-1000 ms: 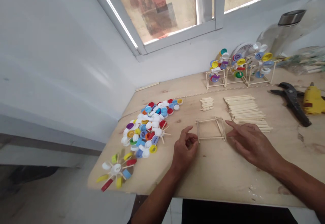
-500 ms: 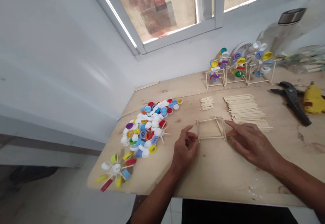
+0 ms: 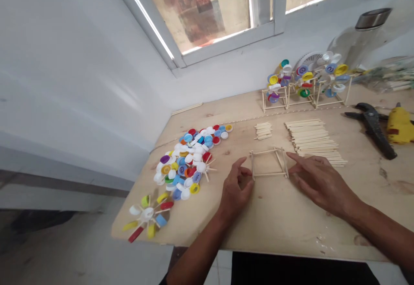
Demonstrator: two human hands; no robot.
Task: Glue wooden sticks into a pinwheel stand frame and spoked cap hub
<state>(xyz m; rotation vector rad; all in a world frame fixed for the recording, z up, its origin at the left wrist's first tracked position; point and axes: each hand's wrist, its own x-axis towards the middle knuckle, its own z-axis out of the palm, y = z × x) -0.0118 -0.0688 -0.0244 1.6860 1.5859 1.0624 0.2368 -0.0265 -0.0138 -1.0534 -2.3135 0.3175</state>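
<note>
On the wooden table stands a small frame of thin wooden sticks (image 3: 269,175), boxy, with slanted sticks at its right end. My left hand (image 3: 235,188) is at the frame's left end, thumb and fingertips curled against its edge. At the opposite end, my right hand (image 3: 318,181) has its index finger stretched along the slanted sticks and its thumb lower down. Between them the two hands steady the frame. Behind my right hand lies a pile of long sticks (image 3: 312,136); a smaller pile of short sticks (image 3: 263,131) is beyond the frame.
Many coloured bottle caps (image 3: 187,160) are heaped left. A wheel of caps on sticks (image 3: 148,214) lies near the front left corner. Cap wheels on stick stands (image 3: 304,84) line the wall. Black cutters (image 3: 371,125) and a yellow glue gun (image 3: 399,125) lie right.
Both hands and the stick frame stay almost in place. Only tiny shifts of the view and my left fingers show.
</note>
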